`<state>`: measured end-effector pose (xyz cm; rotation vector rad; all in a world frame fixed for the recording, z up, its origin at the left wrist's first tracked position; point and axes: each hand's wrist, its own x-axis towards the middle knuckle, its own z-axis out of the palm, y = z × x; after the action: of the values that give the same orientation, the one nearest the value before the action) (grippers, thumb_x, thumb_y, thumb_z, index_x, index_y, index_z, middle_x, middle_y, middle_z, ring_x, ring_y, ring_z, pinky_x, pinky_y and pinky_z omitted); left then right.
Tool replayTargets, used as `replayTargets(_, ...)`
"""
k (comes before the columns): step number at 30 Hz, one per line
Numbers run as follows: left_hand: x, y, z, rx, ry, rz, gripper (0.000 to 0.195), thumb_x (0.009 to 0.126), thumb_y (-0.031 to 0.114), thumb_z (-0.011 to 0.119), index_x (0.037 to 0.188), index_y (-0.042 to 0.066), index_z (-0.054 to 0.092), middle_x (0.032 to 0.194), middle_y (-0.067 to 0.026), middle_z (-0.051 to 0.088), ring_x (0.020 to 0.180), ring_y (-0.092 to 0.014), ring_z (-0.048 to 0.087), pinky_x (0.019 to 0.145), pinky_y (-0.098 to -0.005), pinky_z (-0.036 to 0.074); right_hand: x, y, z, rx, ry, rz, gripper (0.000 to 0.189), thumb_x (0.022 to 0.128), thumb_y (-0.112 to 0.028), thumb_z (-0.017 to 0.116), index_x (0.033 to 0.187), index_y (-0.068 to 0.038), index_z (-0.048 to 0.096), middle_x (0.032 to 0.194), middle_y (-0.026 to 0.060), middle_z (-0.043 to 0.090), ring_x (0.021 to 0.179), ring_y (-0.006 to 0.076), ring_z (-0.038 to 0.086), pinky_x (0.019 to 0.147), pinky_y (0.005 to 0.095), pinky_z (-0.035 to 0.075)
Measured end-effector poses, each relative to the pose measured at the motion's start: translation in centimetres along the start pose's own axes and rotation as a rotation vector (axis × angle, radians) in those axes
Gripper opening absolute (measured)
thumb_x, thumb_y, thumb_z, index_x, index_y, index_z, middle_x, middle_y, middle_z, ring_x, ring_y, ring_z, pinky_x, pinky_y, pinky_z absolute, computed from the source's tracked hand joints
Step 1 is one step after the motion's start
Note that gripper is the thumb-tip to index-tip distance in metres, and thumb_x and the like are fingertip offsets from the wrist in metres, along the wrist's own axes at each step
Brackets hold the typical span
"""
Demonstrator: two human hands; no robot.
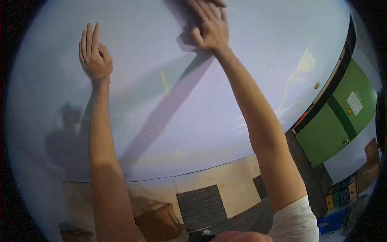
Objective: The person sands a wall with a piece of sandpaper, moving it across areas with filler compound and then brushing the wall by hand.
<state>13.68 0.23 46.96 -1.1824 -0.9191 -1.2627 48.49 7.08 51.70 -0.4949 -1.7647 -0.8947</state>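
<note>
A pale blue-lilac painted wall (187,127) fills most of the view before me. My left hand (96,62) lies flat against it at the upper left, fingers stretched upward and nothing in its grasp. Higher up, at the top edge, my right hand (213,33) reaches to the wall with its thumb out to the side. A small dark brown thing (220,3) shows by its fingertips, cut off by the frame; what it is, and whether the hand grips it, I cannot tell. Yellow streaks (164,80) and whitish scuffs mark the wall, and my right arm throws a long shadow.
Below the wall run beige floor tiles (239,187) and dark grey tiles (202,205). A brown wooden stool or chair (160,222) stands near my left arm. On the right are a dark doorway frame (329,78), a green door (347,121) with a written notice, and several small coloured drawers (344,195).
</note>
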Motion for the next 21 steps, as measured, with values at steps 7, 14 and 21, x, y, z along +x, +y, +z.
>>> replayTargets(7,0.1,0.4,-0.2,0.021,-0.020,-0.036,0.061,0.096,0.006,0.044,0.155,0.021,0.049,0.161,-0.0055,0.046,0.148,-0.029,0.042,0.123,-0.0509,0.031,0.2,0.3,-0.1,-0.029,0.035,-0.162,0.081,0.078,-0.030,0.057,0.156,-0.015,0.042,0.146,0.0119,0.055,0.135,0.0308,0.049,0.120,0.0538,0.030)
replayTargets(14,-0.3,0.2,0.6,-0.007,-0.009,-0.027,0.058,0.098,0.008,0.041,0.155,0.021,0.049,0.161,-0.0061,0.045,0.149,-0.029,0.040,0.124,-0.0520,0.029,-0.1,0.6,0.3,0.062,-0.058,-0.277,0.072,0.083,-0.029,0.061,0.153,-0.021,0.048,0.139,0.0047,0.061,0.129,0.0232,0.056,0.117,0.0488,0.037)
replayTargets(21,0.2,-0.2,0.9,-0.033,0.017,0.011,0.057,0.098,0.009,0.042,0.154,0.020,0.050,0.161,-0.0080,0.045,0.150,-0.030,0.039,0.125,-0.0512,0.028,0.7,0.7,-0.4,0.196,-0.006,-0.173,0.074,0.085,-0.020,0.048,0.157,-0.004,0.038,0.155,0.0232,0.047,0.145,0.0430,0.040,0.124,0.0515,0.024)
